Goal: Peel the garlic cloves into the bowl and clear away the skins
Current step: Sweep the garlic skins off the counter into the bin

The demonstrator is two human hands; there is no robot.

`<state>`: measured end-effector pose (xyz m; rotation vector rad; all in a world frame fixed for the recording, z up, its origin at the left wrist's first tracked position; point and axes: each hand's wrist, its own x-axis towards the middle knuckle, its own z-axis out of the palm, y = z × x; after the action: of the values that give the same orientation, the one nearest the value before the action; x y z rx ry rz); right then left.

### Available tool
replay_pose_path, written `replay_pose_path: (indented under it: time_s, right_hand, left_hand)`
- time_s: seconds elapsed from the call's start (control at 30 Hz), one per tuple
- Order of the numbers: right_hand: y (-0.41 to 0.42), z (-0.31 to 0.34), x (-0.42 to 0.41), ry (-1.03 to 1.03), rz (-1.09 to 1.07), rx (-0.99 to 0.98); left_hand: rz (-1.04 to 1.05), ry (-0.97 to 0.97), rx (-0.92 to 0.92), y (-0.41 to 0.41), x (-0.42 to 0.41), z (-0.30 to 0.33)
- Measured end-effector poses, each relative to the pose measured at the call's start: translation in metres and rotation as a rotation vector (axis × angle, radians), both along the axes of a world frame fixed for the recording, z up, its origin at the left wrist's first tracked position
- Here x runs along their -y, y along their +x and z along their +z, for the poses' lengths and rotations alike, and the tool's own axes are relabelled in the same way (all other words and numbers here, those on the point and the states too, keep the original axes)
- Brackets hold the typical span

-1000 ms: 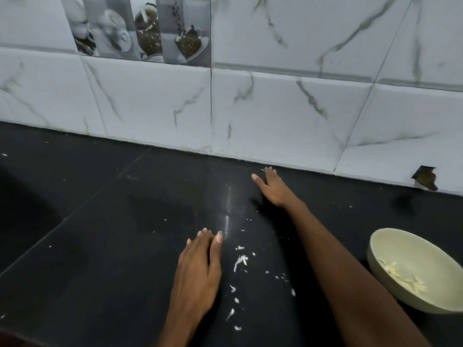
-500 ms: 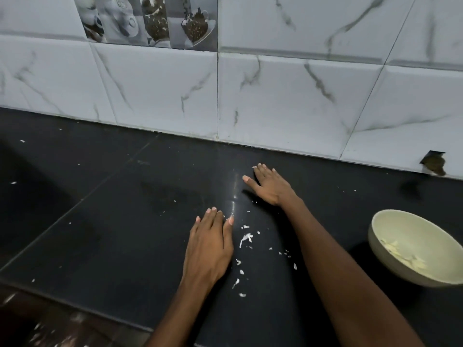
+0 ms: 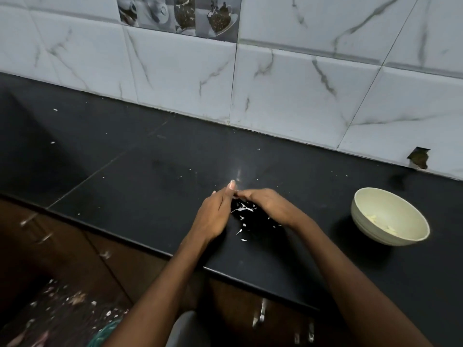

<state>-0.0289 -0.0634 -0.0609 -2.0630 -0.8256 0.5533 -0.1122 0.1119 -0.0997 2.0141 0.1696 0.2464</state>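
Count: two hands, left [image 3: 215, 216] and right [image 3: 269, 205], one bowl [image 3: 389, 216] far right on the table [image 3: 125, 186], a few cloves [image 3: 373, 217] inside, plus too many skins [image 3: 244, 211] to count.

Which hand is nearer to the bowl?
The right. The right hand lies on the counter between the skins and the bowl, apart from the bowl. The left hand is beyond the skins, farther away.

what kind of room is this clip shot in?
Most likely a home kitchen: a black stone counter against a marble-look tiled wall with a strip of teacup tiles, wooden cabinets below, and a bowl of peeled garlic beside the hands sweeping skins together.
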Motion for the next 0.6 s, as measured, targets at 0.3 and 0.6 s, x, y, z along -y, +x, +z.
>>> replay_pose_path:
  time_s: [0.3,0.6]
  right_hand:
    - [-0.009,-0.031,-0.003,-0.338,0.061,0.385]
    - [-0.068,-0.014,0.061,-0.058,-0.233,0.207]
  left_hand:
    - [-0.077,0.333,0.041,0.003,0.001,-0.003]
    - [-0.163,0.126,-0.078,-0.047,0.025,0.006]
